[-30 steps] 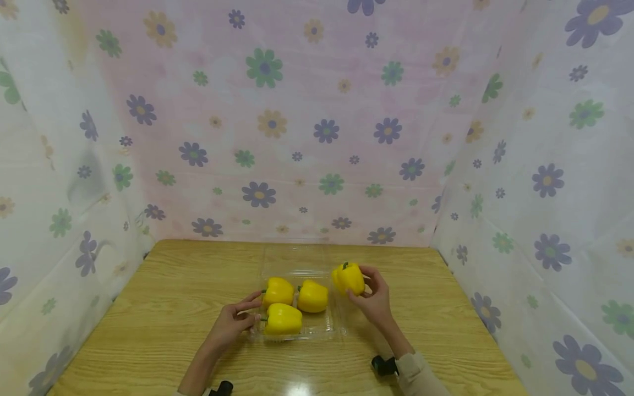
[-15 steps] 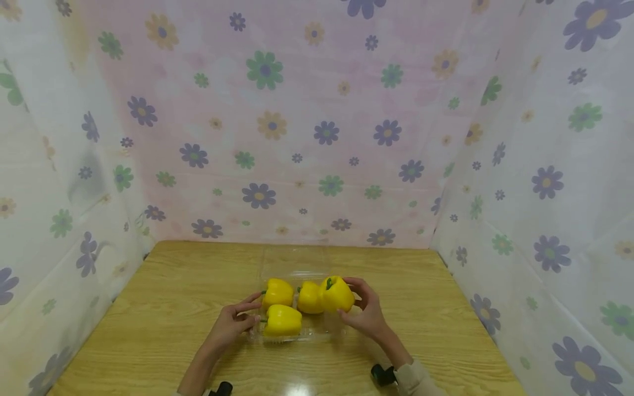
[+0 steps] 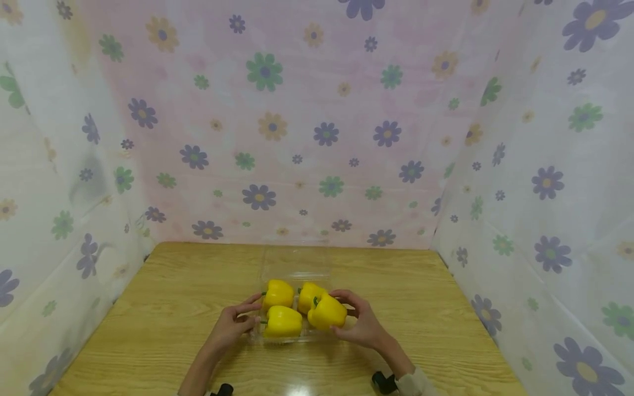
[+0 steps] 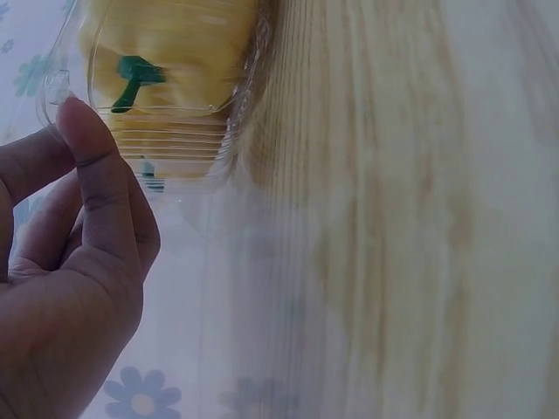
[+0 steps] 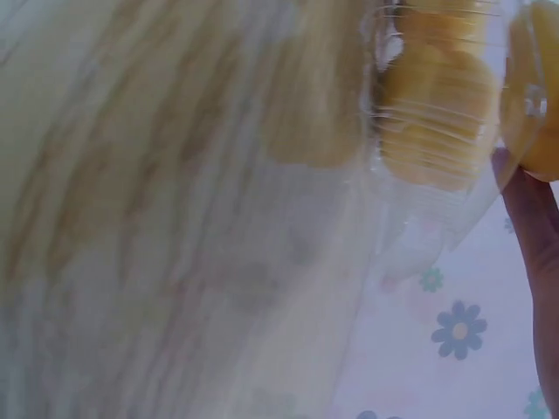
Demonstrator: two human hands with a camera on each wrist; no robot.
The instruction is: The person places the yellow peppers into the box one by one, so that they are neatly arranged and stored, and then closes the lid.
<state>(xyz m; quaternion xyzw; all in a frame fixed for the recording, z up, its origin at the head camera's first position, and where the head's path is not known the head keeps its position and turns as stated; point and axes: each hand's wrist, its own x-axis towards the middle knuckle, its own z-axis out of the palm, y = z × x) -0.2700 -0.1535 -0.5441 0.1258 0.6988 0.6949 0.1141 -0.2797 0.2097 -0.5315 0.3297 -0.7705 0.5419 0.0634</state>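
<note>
A clear plastic clamshell box holds yellow bell peppers: a back-left pepper, a front-left pepper and a back-right pepper. My right hand grips another yellow bell pepper, stem to the left, over the front-right part of the box; it partly hides the back-right pepper. At the box's left side, my left hand pinches the edge between thumb and finger, as the left wrist view shows. Green stems show through the ridged wall there. The right wrist view has the held pepper at the box's rim.
The box's hinged lid lies folded back behind it on the wood-grain table. Flower-print sheets wall the table at the back and on both sides. Black camera mounts sit at my wrists.
My right hand has carried its pepper left and toward me, from right of the box to over its front-right part. The left hand has stayed at the box's left edge.
</note>
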